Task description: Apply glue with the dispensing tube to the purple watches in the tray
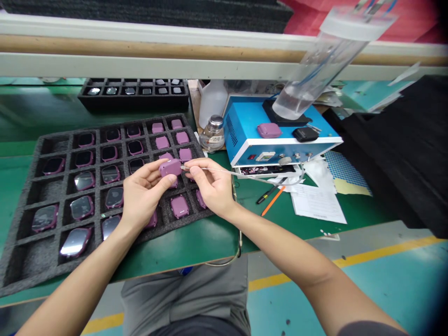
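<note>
Between thumb and fingers, my left hand [143,189] grips a purple watch case [170,168], held above the foam tray. My right hand [212,184] is closed on the end of a thin clear tube [245,176], its tip at the right edge of the case; whether the tip touches cannot be made out. Below both hands lies a dark grey foam tray [42,186] with square compartments. Its left columns hold watch cases with dark screens [82,206], and its right columns hold purple cases without visible screens [179,206]. Some left compartments are bare.
The tube runs to a blue dispenser box [245,116] carrying a tilted clear cylinder [311,70], a purple case [269,130] and a black piece [305,134]. A glass jar [213,135] stands left of it. Pens [273,200] and papers [317,204] lie right. A shelf edge [140,58] crosses above.
</note>
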`<state>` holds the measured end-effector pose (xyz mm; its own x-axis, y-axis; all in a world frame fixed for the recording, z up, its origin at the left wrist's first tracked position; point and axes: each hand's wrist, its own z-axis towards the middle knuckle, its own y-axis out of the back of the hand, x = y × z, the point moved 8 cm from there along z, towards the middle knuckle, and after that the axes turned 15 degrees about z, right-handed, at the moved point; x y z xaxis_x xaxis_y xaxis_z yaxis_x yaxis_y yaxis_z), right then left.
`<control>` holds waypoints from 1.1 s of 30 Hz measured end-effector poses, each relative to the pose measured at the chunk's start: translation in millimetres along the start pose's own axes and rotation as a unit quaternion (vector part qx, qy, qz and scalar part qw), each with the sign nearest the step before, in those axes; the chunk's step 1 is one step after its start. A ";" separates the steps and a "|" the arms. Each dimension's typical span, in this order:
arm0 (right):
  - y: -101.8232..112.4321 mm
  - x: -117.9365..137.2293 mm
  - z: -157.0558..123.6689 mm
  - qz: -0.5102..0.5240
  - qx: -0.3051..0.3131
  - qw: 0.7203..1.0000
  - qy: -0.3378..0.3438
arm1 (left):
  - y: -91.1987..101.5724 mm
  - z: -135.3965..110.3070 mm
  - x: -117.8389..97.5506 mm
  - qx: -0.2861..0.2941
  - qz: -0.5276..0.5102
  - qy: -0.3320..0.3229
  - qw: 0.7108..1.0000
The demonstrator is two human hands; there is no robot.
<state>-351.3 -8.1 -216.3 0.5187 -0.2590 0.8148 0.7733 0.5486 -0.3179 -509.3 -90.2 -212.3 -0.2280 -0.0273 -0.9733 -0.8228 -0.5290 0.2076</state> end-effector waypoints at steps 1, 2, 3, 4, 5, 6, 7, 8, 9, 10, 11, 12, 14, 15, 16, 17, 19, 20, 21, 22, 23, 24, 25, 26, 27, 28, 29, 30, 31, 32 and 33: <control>0.1 -0.2 -0.1 -0.002 -0.001 1.000 -0.003 | 0.1 -0.1 -0.4 -0.001 0.001 -0.001 1.000; 0.3 -0.4 -0.2 -0.004 -0.002 1.000 -0.006 | 0.1 -0.2 -0.7 -0.001 0.001 -0.002 1.000; 0.3 -0.6 -0.3 -0.004 -0.002 1.000 -0.010 | 0.1 -0.3 -1.0 0.000 0.001 -0.004 1.000; 0.2 -0.6 -0.5 -0.004 -0.003 1.000 -0.012 | 0.1 -0.3 -1.2 0.000 -0.001 -0.006 1.000; 0.1 -0.4 -0.7 -0.001 -0.002 1.000 -0.012 | 0.0 -0.4 -1.2 0.001 -0.003 -0.008 1.000; -0.1 -0.2 -0.9 0.002 -0.002 1.000 -0.011 | -0.1 -0.4 -1.2 0.001 -0.006 -0.010 1.000; -0.2 0.1 -1.0 0.005 -0.002 1.000 -0.010 | -0.3 -0.4 -1.1 0.002 -0.009 -0.011 1.000; -0.2 0.1 -1.1 0.007 -0.002 1.000 -0.010 | -0.6 -0.3 -1.0 0.002 -0.011 -0.012 1.000; -0.1 0.0 -1.1 0.007 -0.003 1.000 -0.010 | -0.7 -0.2 -1.0 0.002 -0.013 -0.013 1.000; 0.1 -0.2 -1.0 0.006 -0.004 1.000 -0.011 | -0.8 -0.1 -0.9 0.002 -0.015 -0.013 1.000; 0.2 -0.5 -0.9 0.004 -0.005 1.000 -0.012 | -0.8 0.0 -0.9 0.001 -0.015 -0.013 1.000; 0.2 -0.8 -0.7 0.002 -0.005 1.000 -0.013 | -0.8 0.0 -0.9 0.000 -0.015 -0.013 1.000; 0.2 -1.5 -0.4 -0.001 -0.005 1.000 -0.016 | -0.7 0.0 -1.0 0.000 -0.015 -0.013 1.000; 0.2 -1.7 -0.3 -0.003 -0.004 1.000 -0.017 | -0.6 0.0 -1.0 0.001 -0.015 -0.014 1.000; 0.1 -1.8 -0.2 -0.004 -0.004 1.000 -0.017 | -0.5 0.0 -0.8 0.002 -0.015 -0.014 1.000; 0.1 -1.7 -0.1 -0.004 -0.004 1.000 -0.016 | -0.3 0.0 -0.5 0.002 -0.016 -0.014 1.000; 0.0 -1.1 -0.2 -0.002 -0.003 1.000 -0.011 | 0.0 0.1 0.1 0.001 -0.016 -0.014 1.000; -0.1 -0.8 -0.2 0.001 -0.002 1.000 -0.009 | 0.1 0.1 0.1 0.000 -0.016 -0.015 1.000; -0.2 -0.4 -0.3 0.003 -0.002 1.000 -0.007 | 0.1 0.1 0.1 0.000 -0.015 -0.016 1.000; -0.3 -0.2 -0.3 0.004 -0.002 1.000 -0.007 | 0.2 0.1 -0.2 0.000 -0.015 -0.017 1.000; -0.3 -0.1 -0.3 0.003 -0.002 1.000 -0.007 | 0.4 0.1 -0.3 0.000 -0.016 -0.017 1.000; -0.3 -0.1 -0.3 0.000 -0.002 1.000 -0.009 | 0.7 0.1 -0.4 0.000 -0.016 -0.016 1.000; -0.2 -0.4 -0.2 -0.004 -0.003 1.000 -0.011 | 0.9 0.1 -0.3 0.001 -0.017 -0.015 1.000; 0.0 -0.8 -0.1 -0.008 -0.004 1.000 -0.013 | 1.2 0.1 -0.3 0.001 -0.017 -0.013 1.000; 0.2 -1.2 0.1 -0.011 -0.004 1.000 -0.015 | 1.2 0.0 -0.1 0.002 -0.017 -0.011 1.000; 0.5 -1.6 0.3 -0.014 -0.005 1.000 -0.015 | 0.9 0.0 0.2 0.003 -0.017 -0.010 1.000; 0.6 -1.7 0.4 -0.014 -0.004 1.000 -0.015 | 0.2 -0.2 0.5 0.004 -0.016 -0.010 1.000; 0.6 -1.6 0.4 -0.012 -0.003 1.000 -0.013 | -0.8 -0.4 0.8 0.004 -0.015 -0.010 1.000; 0.4 -1.3 0.2 -0.010 0.000 1.000 -0.010 | -1.8 -0.6 1.2 0.003 -0.014 -0.009 1.000; 0.0 -0.6 -0.4 -0.007 0.003 1.000 -0.008 | -2.7 -0.8 1.5 -0.001 -0.011 -0.009 1.000; -0.3 0.5 -1.2 -0.007 0.005 1.000 -0.006 | -2.7 -0.7 1.4 -0.007 -0.006 -0.010 1.000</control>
<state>-350.9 -9.3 -216.4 0.5035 -0.2578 0.8246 0.7771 0.5524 -0.3017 -507.0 -89.5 -214.3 -0.2287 -0.0041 -0.9735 -0.8181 -0.5412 0.1945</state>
